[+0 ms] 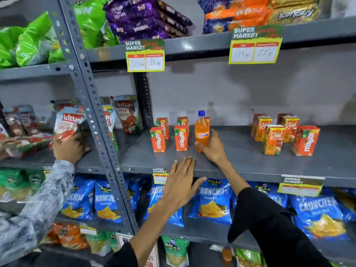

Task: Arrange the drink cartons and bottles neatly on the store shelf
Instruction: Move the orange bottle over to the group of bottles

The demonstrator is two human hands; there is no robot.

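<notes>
An orange soda bottle with a blue cap stands upright on the grey middle shelf. My right hand is beside its lower right, fingers spread, thumb touching the bottle's base. My left hand hovers flat with fingers apart at the shelf's front edge, holding nothing. Left of the bottle, several orange Maaza cartons stand in two short rows. Further right is a looser group of Real cartons with one Maaza carton at its right end.
Another person's hand in a patterned sleeve grips a ketchup pouch on the left bay. A slotted steel upright divides the bays. Blue snack bags fill the shelf below, and price tags hang overhead. A small orange bottle sits low down.
</notes>
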